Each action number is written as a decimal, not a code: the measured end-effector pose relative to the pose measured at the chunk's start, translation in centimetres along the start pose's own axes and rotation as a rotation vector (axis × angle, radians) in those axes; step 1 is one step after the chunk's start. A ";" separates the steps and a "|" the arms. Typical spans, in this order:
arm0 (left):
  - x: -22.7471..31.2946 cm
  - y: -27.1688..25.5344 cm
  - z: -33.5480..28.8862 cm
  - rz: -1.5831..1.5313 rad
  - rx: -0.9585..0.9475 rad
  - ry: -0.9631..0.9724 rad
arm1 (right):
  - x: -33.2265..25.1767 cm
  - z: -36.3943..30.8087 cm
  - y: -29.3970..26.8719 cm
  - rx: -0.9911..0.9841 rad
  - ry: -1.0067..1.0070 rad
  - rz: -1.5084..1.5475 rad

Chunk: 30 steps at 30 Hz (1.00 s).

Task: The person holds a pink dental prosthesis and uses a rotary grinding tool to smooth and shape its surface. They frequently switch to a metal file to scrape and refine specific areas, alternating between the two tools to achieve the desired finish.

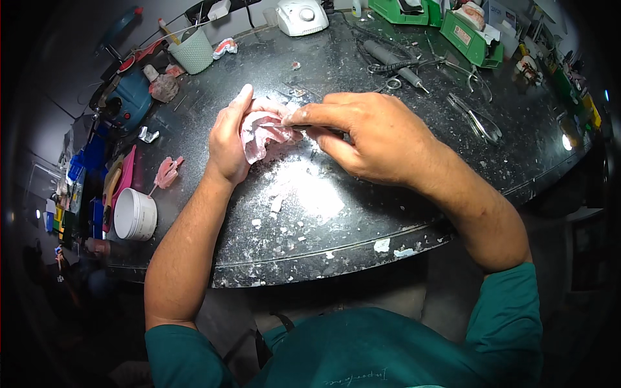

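My left hand (pixel 228 141) is wrapped around a pink denture base (pixel 256 143) dusted with white plaster, its curved edge turned toward me. Over the bench, my right hand (pixel 381 139) reaches in from the right with thumb and forefinger closed at the piece's right side. Something thin and dark seems to run from those fingertips to the pink surface, but its kind cannot be made out. White plaster crumbs (pixel 277 204) lie scattered on the black speckled bench (pixel 362 213) below both hands.
A white tub (pixel 136 215) and another pink piece (pixel 168 172) stand left. A woven cup (pixel 193 53) and a white control box (pixel 302 17) are at the back. Right of my hands lie a grey handpiece (pixel 394 63), pliers (pixel 475 119) and green bins (pixel 471 42).
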<state>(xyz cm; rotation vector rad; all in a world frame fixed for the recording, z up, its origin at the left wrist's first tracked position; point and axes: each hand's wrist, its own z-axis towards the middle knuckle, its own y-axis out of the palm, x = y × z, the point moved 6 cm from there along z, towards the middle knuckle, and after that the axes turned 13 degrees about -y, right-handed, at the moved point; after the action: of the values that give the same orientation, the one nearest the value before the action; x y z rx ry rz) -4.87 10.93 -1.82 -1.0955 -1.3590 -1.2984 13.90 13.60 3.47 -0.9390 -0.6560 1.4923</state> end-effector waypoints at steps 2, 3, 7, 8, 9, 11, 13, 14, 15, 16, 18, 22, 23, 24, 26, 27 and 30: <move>0.0 0.2 0.0 -0.008 0.002 -0.002 | -0.1 -0.1 -0.1 -0.002 0.004 -0.009; -0.1 0.2 0.0 -0.012 0.003 -0.003 | -0.1 -0.1 -0.1 -0.004 0.007 -0.014; -0.2 -0.1 -0.1 0.027 -0.004 -0.002 | -0.3 0.0 0.1 -0.017 -0.003 -0.032; -0.3 -0.1 0.0 0.046 -0.006 -0.006 | -0.1 -0.2 0.3 -0.021 0.006 -0.026; -0.4 -0.1 0.1 0.065 -0.008 -0.009 | 0.0 -0.3 0.5 -0.025 0.016 -0.021; -0.7 -0.4 0.3 0.087 0.009 -0.017 | 0.1 -0.5 0.9 -0.048 0.056 -0.024; -1.0 -0.8 0.2 0.095 0.027 -0.023 | -0.3 -0.5 1.2 -0.055 0.076 -0.032; -1.1 -0.9 0.2 0.088 0.032 -0.023 | -0.5 -0.6 1.3 -0.053 0.079 -0.043; -1.3 -0.9 0.2 0.082 0.037 -0.024 | -0.6 -0.6 1.4 -0.051 0.083 -0.055; -1.3 -0.9 0.1 0.038 0.048 -0.040 | -0.6 -0.6 1.4 -0.053 0.089 -0.069; -1.3 -0.9 0.0 -0.051 0.073 -0.070 | -0.7 -0.7 1.5 -0.059 0.098 -0.099; -1.9 -1.9 0.2 -0.086 0.123 -0.048 | -1.5 -0.4 1.5 -0.011 0.073 -0.150; -1.2 -1.0 0.0 -0.109 0.066 -0.050 | -1.5 -0.4 1.6 0.014 0.070 -0.150; -0.7 -0.2 -0.1 -0.131 0.009 -0.051 | -1.5 -0.5 1.6 0.039 0.067 -0.151; -0.6 -0.2 0.0 -0.130 0.007 -0.035 | -1.6 -0.6 1.7 0.052 0.049 -0.170; -0.9 -0.8 0.1 -0.128 0.025 -0.025 | -1.7 -0.5 1.8 0.060 0.035 -0.177; -0.7 -0.5 0.2 -0.121 0.000 -0.020 | -0.9 -0.2 1.6 0.042 0.038 -0.130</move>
<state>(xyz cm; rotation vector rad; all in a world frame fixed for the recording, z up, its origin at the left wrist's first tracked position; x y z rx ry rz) -5.26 11.08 -2.59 -1.0420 -1.4593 -1.3774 13.21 12.46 2.14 -0.8738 -0.6435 1.3651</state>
